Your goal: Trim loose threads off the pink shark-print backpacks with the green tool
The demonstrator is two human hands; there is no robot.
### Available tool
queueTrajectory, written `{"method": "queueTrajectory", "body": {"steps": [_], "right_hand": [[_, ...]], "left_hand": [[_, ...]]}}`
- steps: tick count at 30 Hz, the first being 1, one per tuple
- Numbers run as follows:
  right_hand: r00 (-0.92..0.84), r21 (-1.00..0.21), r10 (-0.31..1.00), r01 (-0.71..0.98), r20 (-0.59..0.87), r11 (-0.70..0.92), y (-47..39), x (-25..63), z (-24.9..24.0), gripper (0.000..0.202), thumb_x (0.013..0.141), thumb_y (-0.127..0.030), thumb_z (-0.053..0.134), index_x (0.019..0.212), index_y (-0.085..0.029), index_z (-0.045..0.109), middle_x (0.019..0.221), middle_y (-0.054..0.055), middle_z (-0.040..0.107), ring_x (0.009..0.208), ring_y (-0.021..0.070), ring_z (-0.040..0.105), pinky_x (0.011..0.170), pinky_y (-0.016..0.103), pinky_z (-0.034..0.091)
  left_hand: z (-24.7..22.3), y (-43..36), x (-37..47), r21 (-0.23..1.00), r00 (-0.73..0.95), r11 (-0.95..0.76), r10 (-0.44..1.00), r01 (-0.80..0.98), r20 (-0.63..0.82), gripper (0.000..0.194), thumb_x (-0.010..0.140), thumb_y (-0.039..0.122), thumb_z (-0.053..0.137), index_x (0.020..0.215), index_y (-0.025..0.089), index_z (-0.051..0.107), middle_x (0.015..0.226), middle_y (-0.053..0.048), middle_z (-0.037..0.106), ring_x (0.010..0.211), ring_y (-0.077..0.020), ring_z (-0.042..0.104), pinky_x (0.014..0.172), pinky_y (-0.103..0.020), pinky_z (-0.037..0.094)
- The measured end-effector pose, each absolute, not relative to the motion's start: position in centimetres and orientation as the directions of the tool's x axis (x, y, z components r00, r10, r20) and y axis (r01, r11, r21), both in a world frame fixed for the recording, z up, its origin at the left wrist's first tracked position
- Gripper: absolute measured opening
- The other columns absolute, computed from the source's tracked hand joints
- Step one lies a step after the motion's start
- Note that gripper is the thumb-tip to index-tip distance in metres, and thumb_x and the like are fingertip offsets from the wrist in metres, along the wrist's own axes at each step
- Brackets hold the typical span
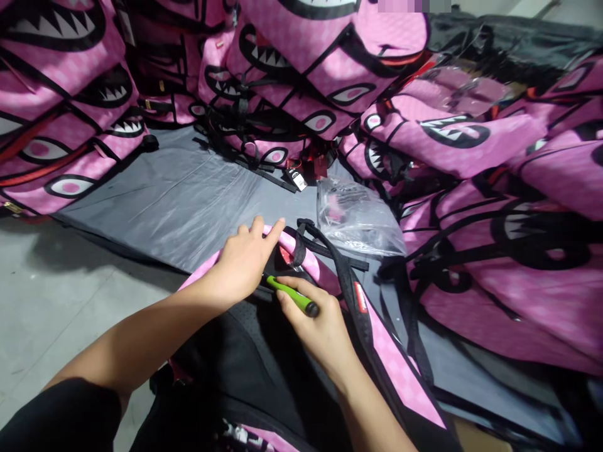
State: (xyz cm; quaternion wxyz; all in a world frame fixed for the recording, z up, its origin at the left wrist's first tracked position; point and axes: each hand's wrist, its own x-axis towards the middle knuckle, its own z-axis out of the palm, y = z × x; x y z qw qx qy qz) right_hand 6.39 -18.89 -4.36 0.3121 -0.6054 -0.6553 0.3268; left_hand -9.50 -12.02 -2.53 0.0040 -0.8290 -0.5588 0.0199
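Head camera, what's going on?
— The right hand (320, 329) grips a green tool (292, 295) at the pink backpack (400, 370) on the grey sheet (188, 194). The left hand (242, 260) lies open on its top.
— Finished?
— Doesn't look so; the tool is at the top seam, with many backpacks (494, 188) piled around.

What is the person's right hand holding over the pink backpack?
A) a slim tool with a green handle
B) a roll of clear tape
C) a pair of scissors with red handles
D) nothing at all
A: the right hand grips a slim green-handled tool with a black end, its tip pointed at the top of the pink backpack, while the left hand rests on the bag's upper edge.
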Motion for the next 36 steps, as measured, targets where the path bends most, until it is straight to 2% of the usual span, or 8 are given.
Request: {"method": "queueTrajectory", "body": {"steps": [8, 16, 26, 33, 36], "right_hand": [[-0.064, -0.784, 0.997, 0.618, 0.035, 0.067, -18.9, 6.2, -4.6, 0.023, 0.083, -0.032, 0.059, 0.098, -0.022, 0.073, 0.101, 0.006, 0.077, 0.094, 0.0245, 0.071, 0.090, 0.043, 0.054], [-0.046, -0.725, 0.992, 0.679, 0.119, 0.119, -19.2, 6.1, -4.5, 0.020, 0.084, -0.031, 0.059, 0.095, -0.022, 0.074, 0.096, 0.005, 0.078, 0.089, 0.0242, 0.072, 0.087, 0.042, 0.052], [-0.065, -0.772, 0.994, 0.627, 0.084, 0.107, -19.5, 6.2, -4.6, 0.020, 0.084, -0.031, 0.059, 0.094, -0.022, 0.074, 0.094, 0.004, 0.078, 0.086, 0.0228, 0.071, 0.086, 0.040, 0.051], [-0.042, -0.799, 0.996, 0.594, 0.081, 0.090, -20.3, 5.5, -4.3, 0.022, 0.084, -0.034, 0.059, 0.095, -0.022, 0.074, 0.093, 0.005, 0.078, 0.085, 0.0239, 0.071, 0.089, 0.043, 0.050], [-0.032, -0.814, 0.995, 0.572, 0.098, 0.099, -20.3, 4.8, -4.7, 0.023, 0.084, -0.034, 0.059, 0.096, -0.021, 0.074, 0.093, 0.006, 0.077, 0.085, 0.0237, 0.071, 0.084, 0.039, 0.052]], "left_hand": [[-2.7, -11.9, -9.5, -0.011, 0.382, -0.383, 0.923, 0.924, -0.039, 0.086, 0.082, 0.012, 0.063, 0.154, 0.022, 0.015, 0.137, -0.016, 0.045, 0.100, -0.0277, 0.059, 0.072, -0.034, 0.055], [-2.7, -11.9, -9.8, 0.004, 0.399, -0.399, 0.916, 0.917, -0.038, 0.088, 0.081, 0.011, 0.064, 0.153, 0.022, 0.015, 0.137, -0.016, 0.045, 0.101, -0.0281, 0.059, 0.072, -0.035, 0.055], [-2.1, -12.6, -9.7, -0.014, 0.379, -0.381, 0.923, 0.925, -0.060, 0.087, 0.082, 0.012, 0.064, 0.153, 0.022, 0.013, 0.138, -0.017, 0.043, 0.101, -0.0278, 0.058, 0.072, -0.035, 0.055], [-1.3, -13.7, -10.1, -0.008, 0.352, -0.354, 0.934, 0.935, -0.061, 0.088, 0.082, 0.010, 0.062, 0.153, 0.023, 0.012, 0.135, -0.015, 0.045, 0.103, -0.0272, 0.058, 0.074, -0.035, 0.056], [-1.1, -14.0, -10.4, -0.004, 0.337, -0.338, 0.938, 0.941, -0.085, 0.090, 0.081, 0.011, 0.064, 0.153, 0.024, 0.011, 0.136, -0.016, 0.043, 0.106, -0.0282, 0.057, 0.076, -0.035, 0.056]]}}
